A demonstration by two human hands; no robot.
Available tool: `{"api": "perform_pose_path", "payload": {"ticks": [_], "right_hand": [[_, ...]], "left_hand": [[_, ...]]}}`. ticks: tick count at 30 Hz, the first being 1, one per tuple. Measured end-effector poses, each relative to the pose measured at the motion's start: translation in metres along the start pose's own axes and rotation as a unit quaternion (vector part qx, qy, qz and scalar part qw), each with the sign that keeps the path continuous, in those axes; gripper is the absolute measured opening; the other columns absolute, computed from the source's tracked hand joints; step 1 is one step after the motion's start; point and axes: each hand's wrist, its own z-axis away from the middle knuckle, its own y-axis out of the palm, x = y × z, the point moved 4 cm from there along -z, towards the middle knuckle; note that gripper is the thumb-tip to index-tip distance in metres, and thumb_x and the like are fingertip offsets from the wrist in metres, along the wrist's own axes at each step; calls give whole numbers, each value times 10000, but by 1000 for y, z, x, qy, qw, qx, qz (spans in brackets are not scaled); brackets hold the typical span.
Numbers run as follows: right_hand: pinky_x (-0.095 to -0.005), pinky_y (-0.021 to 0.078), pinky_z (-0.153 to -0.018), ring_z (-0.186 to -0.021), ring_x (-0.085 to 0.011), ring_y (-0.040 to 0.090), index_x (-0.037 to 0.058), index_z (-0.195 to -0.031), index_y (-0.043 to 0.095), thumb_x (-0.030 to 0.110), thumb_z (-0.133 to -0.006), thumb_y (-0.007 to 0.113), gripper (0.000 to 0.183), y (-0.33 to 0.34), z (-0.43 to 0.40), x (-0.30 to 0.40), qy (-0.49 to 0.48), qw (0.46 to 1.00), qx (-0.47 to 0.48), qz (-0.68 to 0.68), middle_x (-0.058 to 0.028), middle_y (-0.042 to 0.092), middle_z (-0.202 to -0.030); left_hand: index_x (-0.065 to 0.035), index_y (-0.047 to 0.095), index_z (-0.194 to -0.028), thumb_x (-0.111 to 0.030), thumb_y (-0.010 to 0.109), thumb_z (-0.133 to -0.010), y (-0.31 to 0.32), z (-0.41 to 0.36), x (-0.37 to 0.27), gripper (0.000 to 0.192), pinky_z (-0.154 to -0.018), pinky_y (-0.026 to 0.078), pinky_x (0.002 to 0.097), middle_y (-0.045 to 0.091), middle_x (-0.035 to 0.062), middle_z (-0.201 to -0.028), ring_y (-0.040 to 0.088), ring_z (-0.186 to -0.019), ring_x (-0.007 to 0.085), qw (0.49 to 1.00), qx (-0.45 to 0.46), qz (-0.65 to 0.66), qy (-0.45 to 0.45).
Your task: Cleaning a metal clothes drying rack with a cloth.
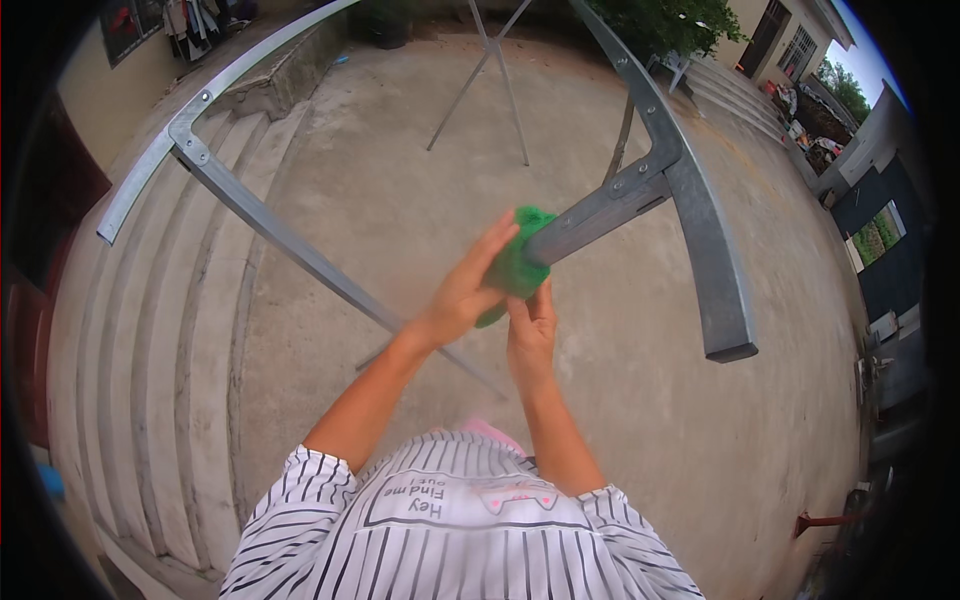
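A green textured cloth (525,274) is wrapped around the grey metal leg (592,214) of a folding X-shaped frame. My left hand (463,292) presses the cloth from the left, its fingers reaching up along it. From below, my right hand (531,326) grips the cloth's lower edge with bent fingers. Above the cloth, the leg meets a curved metal top bar (709,255) at a riveted bracket (652,157). The other leg (292,244) slants from a second curved bar (139,184) down behind my left forearm. The part of the leg inside the cloth is hidden.
Concrete steps (169,337) run along the left side. At the far end of the frame, thin crossed legs (489,49) stand on the concrete ground (360,187). Clothes (191,26) hang at the upper left. A white chair (673,67) is by a leafy bush (667,26).
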Motion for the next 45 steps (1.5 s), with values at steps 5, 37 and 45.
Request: {"api": "perform_pose_path", "payload": {"ticks": [5, 37, 45], "right_hand": [[-334, 285, -1035, -1269, -213, 346, 28, -1401, 231, 77, -923, 450, 529, 11, -10, 28, 1, 999, -44, -1, -92, 340, -1388], [-273, 389, -894, -1057, -158, 494, -3, -1246, 432, 95, -936, 424, 326, 16, -24, 56, -16, 985, -2, 171, -82, 514, -1161], [-284, 417, -863, -1041, -153, 509, 12, -1253, 408, 221, -980, 370, 346, 10, -26, 48, -92, 991, -57, 83, -83, 489, -1182]], "left_hand": [[-60, 290, -1397, -255, 468, -895, 3, -1, -29, 567, -1084, 197, 379, 249, 114, -1467, 258, -1330, 282, 975, -11, -211, 71], [28, 411, -1273, -94, 387, -909, 22, -10, -29, 384, -1061, 250, 338, 374, 128, -1360, 341, -1278, 250, 967, -246, -71, 22], [-3, 431, -1274, -109, 452, -907, 39, -36, -46, 382, -1020, 322, 371, 383, 123, -1356, 410, -1221, 300, 932, -260, -185, 173]]}}
